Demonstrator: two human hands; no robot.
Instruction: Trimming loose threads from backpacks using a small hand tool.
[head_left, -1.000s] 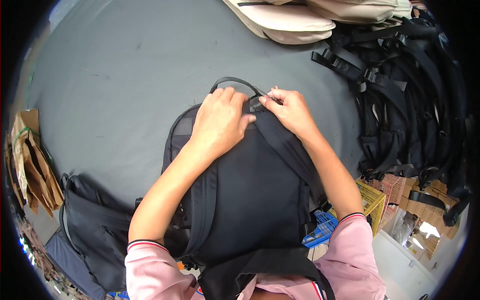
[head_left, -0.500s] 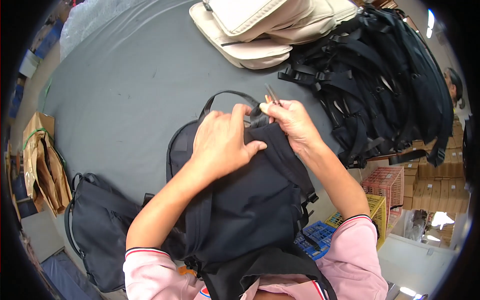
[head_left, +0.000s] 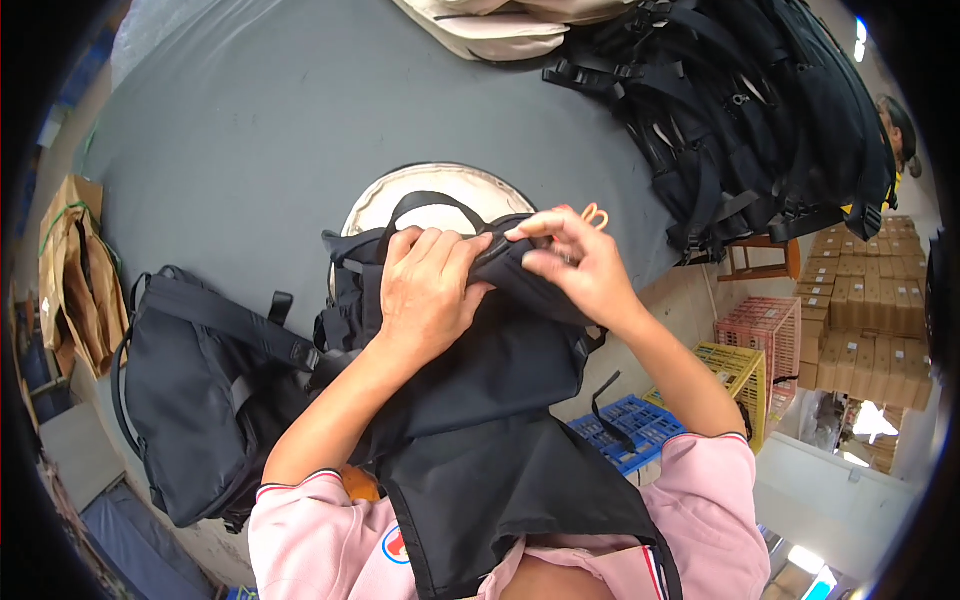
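A black backpack [head_left: 480, 375] lies before me against my body, its carry loop [head_left: 437, 203] at the far end. My left hand [head_left: 428, 290] is closed on the backpack's upper edge beside that loop, fingers bent over the fabric. My right hand [head_left: 580, 265] works at the same edge, its fingertips close to the left ones and slightly blurred. The orange finger loops of a pair of scissors [head_left: 597, 216] stick out above the right hand; the blades are mostly hidden in it. Behind the backpack shows a pale rounded panel [head_left: 400, 190] with a dark rim.
The grey-covered table [head_left: 270, 150] carries cream bags [head_left: 500, 30] and piled black backpacks [head_left: 740, 120] on the far side. Another black bag [head_left: 215, 390] lies left, near a brown paper sack [head_left: 75, 270]. Plastic crates [head_left: 630, 430] and stacked cartons [head_left: 865, 300] stand right.
The backpack's top has folded toward me, uncovering the pale panel behind it. The scissors have turned in my right hand, loops now outward. The view has shifted, and the left bag sits higher.
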